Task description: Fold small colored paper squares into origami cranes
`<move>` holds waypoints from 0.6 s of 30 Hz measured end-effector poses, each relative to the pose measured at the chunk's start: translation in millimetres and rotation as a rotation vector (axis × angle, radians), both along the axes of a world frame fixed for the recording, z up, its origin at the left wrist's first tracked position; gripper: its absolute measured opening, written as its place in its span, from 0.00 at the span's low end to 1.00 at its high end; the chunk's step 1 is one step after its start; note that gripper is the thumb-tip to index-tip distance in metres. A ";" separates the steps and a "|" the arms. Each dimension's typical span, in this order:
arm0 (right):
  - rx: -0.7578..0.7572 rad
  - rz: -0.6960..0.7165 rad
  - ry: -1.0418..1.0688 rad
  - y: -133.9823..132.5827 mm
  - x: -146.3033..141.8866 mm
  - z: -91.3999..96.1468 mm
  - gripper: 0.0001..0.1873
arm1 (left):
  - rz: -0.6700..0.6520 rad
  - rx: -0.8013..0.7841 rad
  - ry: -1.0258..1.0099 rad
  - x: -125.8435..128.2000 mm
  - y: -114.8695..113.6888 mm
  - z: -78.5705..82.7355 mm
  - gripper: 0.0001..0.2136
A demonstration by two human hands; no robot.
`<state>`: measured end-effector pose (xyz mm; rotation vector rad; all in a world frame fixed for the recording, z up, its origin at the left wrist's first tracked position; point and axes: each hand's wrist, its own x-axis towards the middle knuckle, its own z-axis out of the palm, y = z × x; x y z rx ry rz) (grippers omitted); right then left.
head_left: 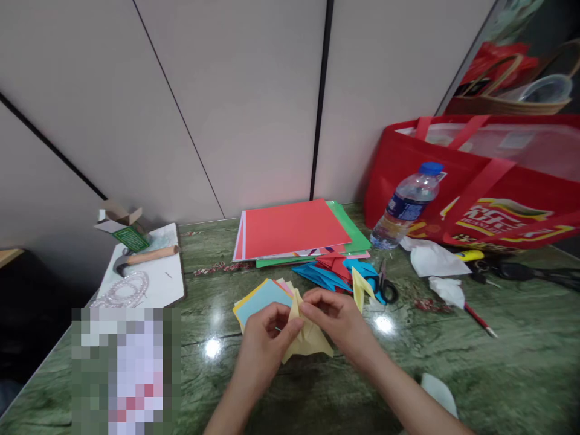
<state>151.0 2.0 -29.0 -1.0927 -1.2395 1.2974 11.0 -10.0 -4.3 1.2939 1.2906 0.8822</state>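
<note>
My left hand [267, 338] and my right hand [338, 320] meet over the green marble table [498, 374], both pinching a partly folded pale yellow paper [310, 344]. The fingers of each hand are closed on its upper edge. Just behind it lies a small stack of coloured square sheets [260, 299], light blue on top. Folded blue and red paper pieces [330, 272] and a folded yellow piece [360, 289] lie to the right of the stack.
A pile of large red and green sheets [294, 232] lies by the wall. Scissors [385, 287], a water bottle [405, 205], a red bag [480, 175], crumpled tissues [432, 257] and a red pen [480, 319] are at right. A hammer [145, 257] and small box [122, 226] sit left.
</note>
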 end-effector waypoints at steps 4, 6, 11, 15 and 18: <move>-0.025 0.040 0.012 -0.5 1.0 1.5 0.10 | -0.093 -0.056 0.078 0.8 -1.0 -2.6 0.14; -0.022 0.102 0.020 -1.6 0.2 1.9 0.11 | -0.111 -0.071 0.109 -0.2 -1.6 -1.3 0.16; -0.046 0.048 0.110 -2.2 0.4 1.6 0.12 | -0.295 -0.087 0.198 -3.4 -4.9 2.8 0.15; -0.055 -0.116 0.172 0.8 5.1 0.8 0.16 | -0.333 -0.122 0.192 -1.1 -6.4 -0.9 0.15; -0.121 -0.158 0.198 2.0 5.7 0.6 0.18 | -0.205 -0.150 0.064 0.4 -4.7 -3.6 0.13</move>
